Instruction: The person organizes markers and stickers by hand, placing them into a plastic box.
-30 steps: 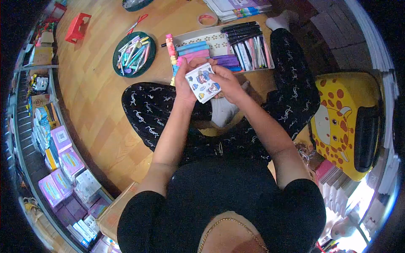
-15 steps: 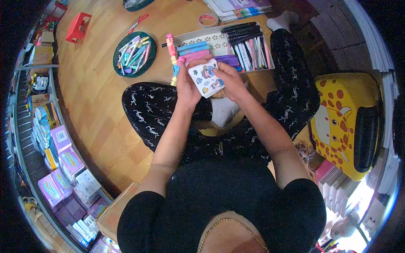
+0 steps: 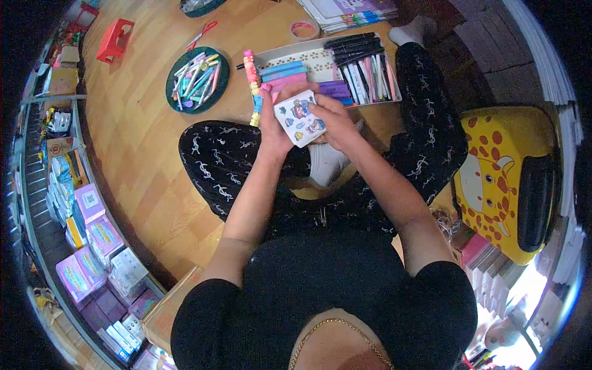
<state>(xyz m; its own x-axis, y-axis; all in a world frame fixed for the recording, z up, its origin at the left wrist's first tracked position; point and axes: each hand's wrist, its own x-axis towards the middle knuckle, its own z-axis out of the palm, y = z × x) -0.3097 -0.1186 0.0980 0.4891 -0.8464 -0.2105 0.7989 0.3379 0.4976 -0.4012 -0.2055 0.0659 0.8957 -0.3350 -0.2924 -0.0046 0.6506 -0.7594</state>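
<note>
Between my two hands is a small stack of white sticker sheets (image 3: 298,128) printed with cartoon figures. My left hand (image 3: 274,131) grips its left edge, fingers tucked behind it. My right hand (image 3: 333,117) holds the right side, thumb lying on the printed face. Just beyond my hands stands a white box (image 3: 317,60) with pink, blue and purple pen bundles, black pens (image 3: 354,49) and several light-coloured pens (image 3: 365,80). A strip of colourful bead-like pieces (image 3: 251,80) runs along the box's left edge.
Left of the box, a dark green round basket (image 3: 169,92) holds several pens. Red-handled scissors (image 3: 202,34), a tape roll (image 3: 304,29) and a red stool (image 3: 115,40) are farther off. A yellow giraffe suitcase (image 3: 493,179) stands right; shelves with packages (image 3: 98,234) line the left.
The sticker sheets have tilted and shifted slightly downward in my hands. My right thumb has moved a little across the printed face. The surrounding things stay put.
</note>
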